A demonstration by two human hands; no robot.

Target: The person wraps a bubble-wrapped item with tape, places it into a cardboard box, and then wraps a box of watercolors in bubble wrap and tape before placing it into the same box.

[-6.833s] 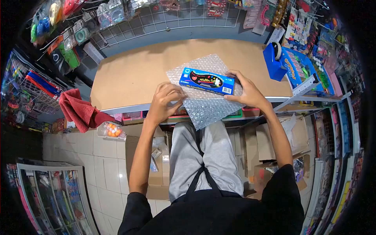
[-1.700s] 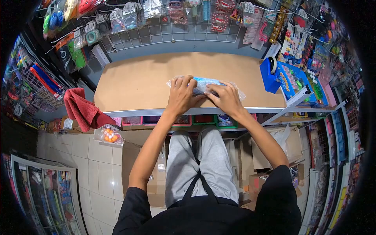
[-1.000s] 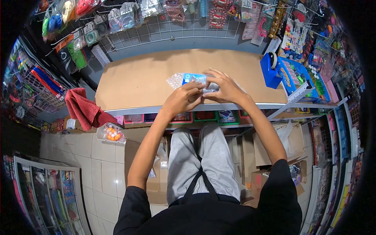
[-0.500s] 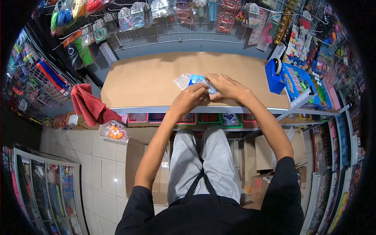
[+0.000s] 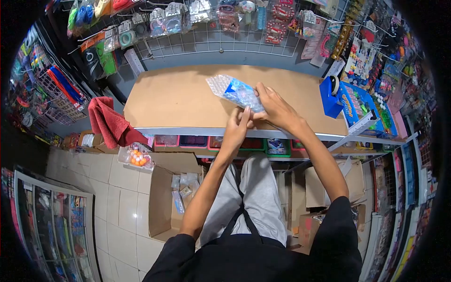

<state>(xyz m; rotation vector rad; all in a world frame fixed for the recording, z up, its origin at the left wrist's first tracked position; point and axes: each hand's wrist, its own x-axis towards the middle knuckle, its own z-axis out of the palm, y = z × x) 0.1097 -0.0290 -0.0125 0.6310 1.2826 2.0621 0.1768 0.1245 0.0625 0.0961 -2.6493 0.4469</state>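
Observation:
A blue-printed package in clear bubble wrap [image 5: 238,91] is held tilted above the front of the brown tabletop [image 5: 178,105]. Its loose bubble-wrap end points to the upper left. My right hand [image 5: 278,109] grips the package's right end, with the thumb side over the top. At the lower edge, my left hand [image 5: 240,123] pinches the wrap between thumb and fingers. What exactly lies inside the wrap is blurred by the plastic.
A blue tape dispenser [image 5: 331,98] stands at the table's right, beside a blue display box [image 5: 359,105]. A red cloth [image 5: 110,122] hangs at the left corner. An open cardboard box [image 5: 162,202] with several small packets sits on the floor at my left. Hanging goods line the wall grid.
The package has been lifted and turned so more of its blue face shows. My left hand has moved lower and to the right along it.

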